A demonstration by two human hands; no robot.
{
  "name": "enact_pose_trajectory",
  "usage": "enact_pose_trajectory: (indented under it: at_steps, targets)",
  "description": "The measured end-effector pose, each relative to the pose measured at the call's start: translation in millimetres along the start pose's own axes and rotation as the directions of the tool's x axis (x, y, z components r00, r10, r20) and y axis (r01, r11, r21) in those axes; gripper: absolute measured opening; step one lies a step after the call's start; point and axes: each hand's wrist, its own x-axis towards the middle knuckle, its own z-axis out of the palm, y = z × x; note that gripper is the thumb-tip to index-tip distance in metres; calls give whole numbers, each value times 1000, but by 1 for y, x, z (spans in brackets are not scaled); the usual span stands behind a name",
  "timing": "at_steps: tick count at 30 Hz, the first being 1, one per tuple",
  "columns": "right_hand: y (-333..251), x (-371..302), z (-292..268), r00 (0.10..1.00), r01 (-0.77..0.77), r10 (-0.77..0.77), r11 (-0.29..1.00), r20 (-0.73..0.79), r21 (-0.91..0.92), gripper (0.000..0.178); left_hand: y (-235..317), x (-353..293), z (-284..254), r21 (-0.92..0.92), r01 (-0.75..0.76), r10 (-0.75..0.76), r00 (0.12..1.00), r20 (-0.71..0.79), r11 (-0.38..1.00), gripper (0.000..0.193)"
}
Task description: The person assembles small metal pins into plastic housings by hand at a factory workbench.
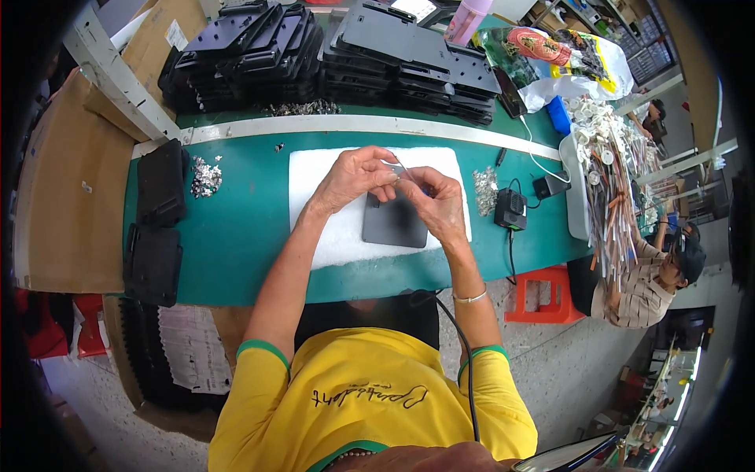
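Note:
My left hand (pixel 355 179) and my right hand (pixel 434 201) meet above a white foam sheet (pixel 326 236) on the green table. Between their pinched fingertips is a thin, small piece, clear or pale (pixel 399 168); its kind is too small to tell. Below the hands a dark grey flat panel (pixel 395 224) lies on the foam, its far part hidden by my fingers. Both hands are closed at the fingertips, close together and raised over the panel.
Stacks of black plastic panels (pixel 393 55) stand behind a white rail. Small metal parts (pixel 206 178) lie left, another pile (pixel 485 191) right, beside a black adapter (pixel 511 208). A white bin (pixel 576 197) overflows with strips. Black casings (pixel 161 182) line the left edge. A person (pixel 641 283) sits at right.

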Motion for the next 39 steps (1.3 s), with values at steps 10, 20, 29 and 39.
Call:
enact_pose_trajectory:
  at_steps: [10, 20, 29, 39]
  targets:
    - [16, 8, 11, 960, 159, -209, 954, -186, -254, 18, -11, 3, 16, 367, -209, 266, 957, -113, 906, 35]
    - [2, 24, 19, 965, -183, 235, 920, -116, 347, 19, -20, 7, 30, 858, -358, 778, 624, -75, 369, 55]
    - [16, 20, 0, 953, -284, 303, 906, -10, 314, 12, -12, 3, -5, 857, 26, 487, 814, -317, 515, 25]
    - [29, 25, 17, 988, -156, 155, 982, -20, -109, 16, -16, 1, -3, 852, 100, 184, 957, -224, 514, 22]
